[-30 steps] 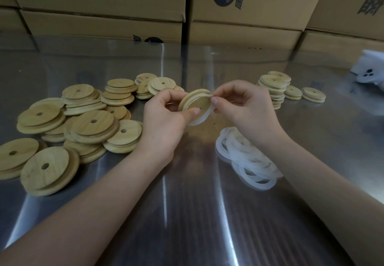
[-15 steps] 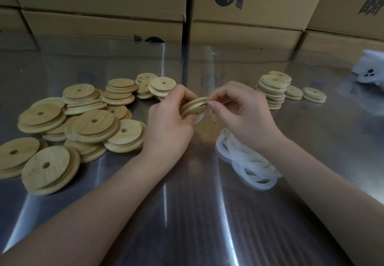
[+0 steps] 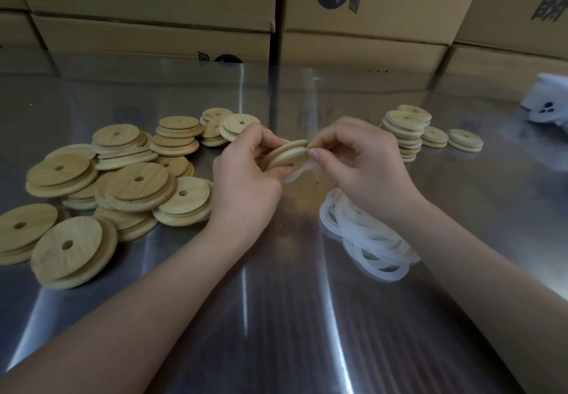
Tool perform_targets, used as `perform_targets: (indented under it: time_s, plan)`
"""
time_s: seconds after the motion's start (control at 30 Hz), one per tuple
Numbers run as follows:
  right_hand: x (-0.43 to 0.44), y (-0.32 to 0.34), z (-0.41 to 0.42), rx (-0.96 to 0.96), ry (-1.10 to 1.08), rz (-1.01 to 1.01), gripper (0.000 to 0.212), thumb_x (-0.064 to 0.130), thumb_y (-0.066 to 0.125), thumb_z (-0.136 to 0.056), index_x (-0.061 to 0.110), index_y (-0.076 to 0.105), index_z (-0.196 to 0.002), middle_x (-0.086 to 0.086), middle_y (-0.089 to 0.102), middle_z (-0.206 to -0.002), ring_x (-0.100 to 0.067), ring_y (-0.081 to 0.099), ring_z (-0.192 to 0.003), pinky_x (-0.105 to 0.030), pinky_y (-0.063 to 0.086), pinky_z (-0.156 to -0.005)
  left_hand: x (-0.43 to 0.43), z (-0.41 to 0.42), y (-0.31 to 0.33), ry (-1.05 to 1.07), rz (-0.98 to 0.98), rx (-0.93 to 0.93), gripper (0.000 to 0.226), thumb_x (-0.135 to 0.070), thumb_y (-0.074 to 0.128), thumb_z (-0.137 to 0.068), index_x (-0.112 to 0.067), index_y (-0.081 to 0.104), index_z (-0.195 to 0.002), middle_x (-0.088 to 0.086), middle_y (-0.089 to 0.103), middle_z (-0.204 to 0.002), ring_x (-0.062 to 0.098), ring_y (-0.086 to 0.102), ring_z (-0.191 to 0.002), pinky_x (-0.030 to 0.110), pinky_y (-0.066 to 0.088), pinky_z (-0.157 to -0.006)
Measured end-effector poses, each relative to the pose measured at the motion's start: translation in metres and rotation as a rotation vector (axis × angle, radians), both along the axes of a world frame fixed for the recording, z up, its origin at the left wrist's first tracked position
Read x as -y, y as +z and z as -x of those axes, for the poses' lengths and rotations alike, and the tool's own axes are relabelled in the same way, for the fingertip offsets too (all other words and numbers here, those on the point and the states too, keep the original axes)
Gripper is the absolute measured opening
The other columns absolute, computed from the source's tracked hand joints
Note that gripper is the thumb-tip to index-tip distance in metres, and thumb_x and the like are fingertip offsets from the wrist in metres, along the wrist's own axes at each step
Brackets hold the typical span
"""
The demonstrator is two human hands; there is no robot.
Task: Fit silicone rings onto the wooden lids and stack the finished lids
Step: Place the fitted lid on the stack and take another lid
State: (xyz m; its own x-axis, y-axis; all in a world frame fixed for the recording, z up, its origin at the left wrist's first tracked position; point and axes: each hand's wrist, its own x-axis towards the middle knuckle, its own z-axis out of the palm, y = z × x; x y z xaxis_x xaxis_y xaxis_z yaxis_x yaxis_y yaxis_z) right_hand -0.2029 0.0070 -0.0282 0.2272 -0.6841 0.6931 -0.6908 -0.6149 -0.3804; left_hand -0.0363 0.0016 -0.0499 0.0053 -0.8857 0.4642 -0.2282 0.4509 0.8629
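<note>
My left hand (image 3: 246, 175) grips a round wooden lid (image 3: 287, 153) held nearly edge-on above the table's middle. At the lid's right rim my right hand (image 3: 359, 160) pinches a translucent white silicone ring (image 3: 296, 173); part of the ring hangs loose below the lid. A heap of loose silicone rings (image 3: 365, 236) lies on the table under my right wrist. Several bare wooden lids (image 3: 123, 178) with centre holes lie piled at the left. A stack of ringed lids (image 3: 404, 133) stands at the back right.
The steel table (image 3: 276, 316) is shiny. Two more ringed lids (image 3: 464, 140) sit beside the stack. Cardboard boxes (image 3: 368, 9) wall off the table's far edge. A white object (image 3: 547, 104) with dark dots lies at the far right.
The lid has tipped from facing me to nearly edge-on and sunk a little. My right fingers have shifted along its rim with the ring.
</note>
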Motion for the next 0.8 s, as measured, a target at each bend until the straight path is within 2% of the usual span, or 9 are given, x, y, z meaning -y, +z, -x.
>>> perform_targets:
  time_s: [0.17,0.27,0.33,0.47,0.57,0.67,0.8]
  plan:
    - [0.001,-0.0003,0.001,-0.017,-0.008,-0.008,0.005,0.002,0.071,-0.084,0.006,0.07,-0.082,0.002,0.06,-0.078,-0.009,0.055,-0.073,-0.01,0.039,-0.071,-0.0001,0.0003,-0.0014,0.003,0.02,0.058,0.042,-0.001,0.078,-0.075,-0.035,0.056,-0.081,-0.015,0.066,-0.083,0.001,0.066,-0.083,0.024,0.056,-0.077]
    - [0.0007,-0.0007,0.0003,-0.03,-0.002,0.008,0.004,0.002,0.071,-0.085,0.005,0.071,-0.083,-0.001,0.062,-0.079,-0.009,0.055,-0.074,-0.01,0.039,-0.072,-0.0019,0.0008,-0.0009,-0.023,0.046,0.099,0.034,-0.002,0.076,-0.077,-0.028,0.064,-0.096,-0.017,0.066,-0.09,-0.003,0.063,-0.089,0.012,0.05,-0.079]
    - [0.0005,-0.0014,-0.001,-0.047,0.014,0.024,0.003,0.002,0.071,-0.085,0.005,0.071,-0.085,0.0,0.061,-0.08,-0.009,0.056,-0.075,-0.011,0.041,-0.072,-0.0024,0.0008,-0.0005,-0.034,0.043,0.105,0.031,-0.004,0.075,-0.079,-0.025,0.068,-0.102,-0.016,0.067,-0.093,-0.004,0.062,-0.091,0.009,0.047,-0.08]
    - [0.0004,-0.0027,-0.0038,-0.053,0.016,0.048,0.006,0.001,0.07,-0.084,0.005,0.07,-0.089,0.005,0.058,-0.083,-0.008,0.056,-0.077,-0.014,0.046,-0.073,-0.0028,0.0012,0.0012,-0.061,-0.025,0.012,0.026,-0.006,0.075,-0.081,-0.025,0.071,-0.098,-0.012,0.071,-0.091,0.002,0.066,-0.09,0.02,0.053,-0.084]
    - [0.0009,-0.0035,-0.0048,-0.024,0.0,0.023,0.008,0.003,0.071,-0.083,0.007,0.068,-0.09,0.004,0.06,-0.083,-0.012,0.06,-0.077,-0.024,0.052,-0.072,-0.0025,0.0017,0.0019,-0.086,-0.097,-0.125,0.03,-0.003,0.076,-0.08,-0.03,0.069,-0.091,-0.008,0.073,-0.09,0.007,0.069,-0.088,0.028,0.057,-0.084]
    - [0.001,-0.0056,-0.0055,0.062,-0.017,-0.014,0.007,0.006,0.072,-0.083,0.008,0.068,-0.088,0.001,0.064,-0.082,-0.013,0.063,-0.078,-0.032,0.054,-0.071,-0.0014,0.0015,0.001,-0.111,-0.147,-0.222,0.028,0.0,0.076,-0.079,-0.024,0.068,-0.091,-0.004,0.074,-0.09,0.008,0.071,-0.087,0.028,0.059,-0.082]
    - [0.0008,-0.0088,-0.0075,0.091,-0.02,0.021,0.003,0.004,0.073,-0.083,0.005,0.07,-0.083,-0.002,0.065,-0.081,-0.015,0.062,-0.077,-0.034,0.053,-0.07,-0.0012,0.0019,0.0003,-0.11,-0.138,-0.201,0.031,0.004,0.077,-0.076,-0.022,0.063,-0.088,-0.002,0.074,-0.088,0.009,0.072,-0.084,0.023,0.058,-0.077]
